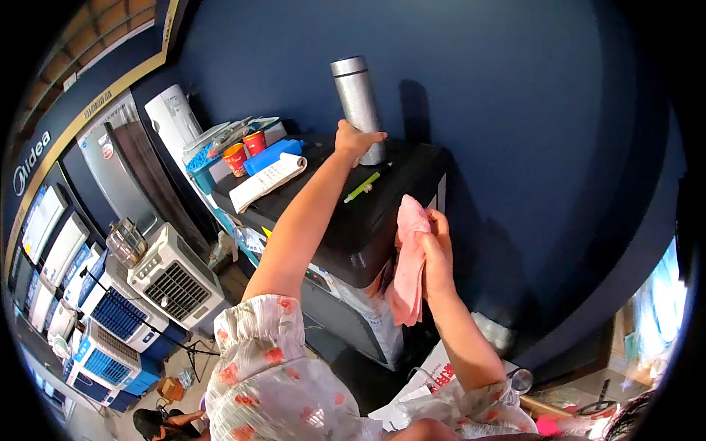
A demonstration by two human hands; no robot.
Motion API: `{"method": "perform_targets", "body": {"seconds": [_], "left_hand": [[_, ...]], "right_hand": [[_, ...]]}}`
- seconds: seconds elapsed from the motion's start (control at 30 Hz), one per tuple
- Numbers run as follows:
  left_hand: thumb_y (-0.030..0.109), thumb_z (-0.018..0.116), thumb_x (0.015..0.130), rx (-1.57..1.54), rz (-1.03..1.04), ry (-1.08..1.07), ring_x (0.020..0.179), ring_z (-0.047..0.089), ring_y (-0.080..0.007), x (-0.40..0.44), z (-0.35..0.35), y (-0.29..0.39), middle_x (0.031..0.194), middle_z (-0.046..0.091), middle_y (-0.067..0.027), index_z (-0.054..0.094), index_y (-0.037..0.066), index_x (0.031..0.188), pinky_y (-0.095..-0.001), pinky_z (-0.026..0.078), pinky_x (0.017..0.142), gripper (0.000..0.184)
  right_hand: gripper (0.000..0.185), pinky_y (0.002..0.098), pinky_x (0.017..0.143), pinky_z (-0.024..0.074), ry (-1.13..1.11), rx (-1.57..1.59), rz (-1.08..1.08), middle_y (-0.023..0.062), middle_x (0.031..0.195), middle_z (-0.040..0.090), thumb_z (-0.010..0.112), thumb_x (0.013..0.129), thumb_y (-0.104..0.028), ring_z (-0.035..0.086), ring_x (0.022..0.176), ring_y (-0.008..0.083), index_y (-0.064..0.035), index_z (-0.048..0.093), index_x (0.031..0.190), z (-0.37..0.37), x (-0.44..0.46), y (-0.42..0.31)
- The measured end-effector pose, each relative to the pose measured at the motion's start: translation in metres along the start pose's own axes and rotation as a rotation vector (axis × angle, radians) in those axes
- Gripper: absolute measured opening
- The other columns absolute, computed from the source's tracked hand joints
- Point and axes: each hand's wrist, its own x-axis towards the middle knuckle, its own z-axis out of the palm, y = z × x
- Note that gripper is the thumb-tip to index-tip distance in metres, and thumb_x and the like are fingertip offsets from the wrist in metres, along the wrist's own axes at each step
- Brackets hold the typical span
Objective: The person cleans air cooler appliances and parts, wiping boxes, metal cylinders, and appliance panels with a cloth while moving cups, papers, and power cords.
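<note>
My left hand [354, 141] is wrapped round the lower part of a silver thermos flask [357, 95], which stands nearly upright at the back of a black-topped appliance [338, 220]. My right hand [435, 253] grips a folded pink cloth [409, 275] in front of the appliance's right corner, and the cloth hangs down below the fingers. Between the hands, a green pen [361, 188] lies on the black top. Left of it are an open notebook [268, 182], a blue packet [274, 156] and two red paper cups [234, 159].
A dark blue wall [515, 110] rises behind the appliance. Several air coolers [176, 283] stand at the left, with a thin black tripod [193, 354] near them. Another person [169, 425] is low at the bottom left. A white box [434, 375] lies below my right forearm.
</note>
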Motion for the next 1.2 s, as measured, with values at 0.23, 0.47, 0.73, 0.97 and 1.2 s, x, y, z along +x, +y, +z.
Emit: {"method": "perform_targets", "body": {"seconds": [0.23,0.47,0.73,0.97,1.2], "left_hand": [[0.038,0.083,0.058,0.024,0.090,0.031,0.090,0.060,-0.0237,-0.005,0.006,0.000,0.103,0.059,-0.0195,0.043,-0.007,0.119,-0.0361,0.050,0.073,0.087],[0.027,0.069,0.076,0.068,0.216,0.107,0.071,0.064,-0.0248,-0.025,-0.101,-0.029,0.076,0.066,-0.0135,0.065,-0.001,0.092,-0.0340,0.050,0.067,0.032],[0.011,0.064,0.075,0.281,0.437,0.395,0.083,0.058,-0.0315,-0.088,-0.147,-0.120,0.091,0.059,-0.0167,0.064,0.003,0.087,-0.0384,0.046,0.075,0.015],[0.028,0.075,0.061,0.500,0.272,0.458,0.096,0.052,-0.0335,-0.095,-0.150,-0.113,0.098,0.060,-0.0173,0.065,0.001,0.095,-0.0392,0.043,0.084,0.045],[0.024,0.061,0.075,0.666,-0.021,0.393,0.090,0.058,-0.0308,-0.084,-0.146,-0.109,0.091,0.064,-0.0146,0.068,0.003,0.083,-0.0389,0.046,0.077,0.024]], "right_hand": [[0.048,0.0308,0.092,0.0367,0.017,-0.060,-0.069,0.0131,0.115,0.048,0.053,0.079,-0.023,0.047,0.106,0.0221,0.0002,0.042,0.120,0.007,-0.002,0.008],[0.045,0.0308,0.090,0.0408,0.043,0.019,0.001,0.0122,0.110,0.054,0.059,0.079,-0.025,0.052,0.100,0.0196,-0.0015,0.049,0.116,-0.009,0.017,-0.035],[0.029,0.0333,0.068,0.0464,-0.228,0.123,0.154,0.0094,0.088,0.057,0.057,0.081,-0.025,0.055,0.078,0.0191,-0.0045,0.054,0.101,0.147,0.089,-0.073],[0.072,0.0379,0.089,0.0446,-0.180,-1.600,0.098,0.0264,0.106,0.060,0.059,0.069,-0.056,0.059,0.103,0.0336,0.0038,0.060,0.109,0.200,0.157,0.014],[0.068,0.0349,0.099,0.0361,-0.711,-1.816,0.000,0.0224,0.124,0.050,0.051,0.082,-0.051,0.047,0.118,0.0314,0.0030,0.047,0.124,0.181,0.184,0.035]]}}
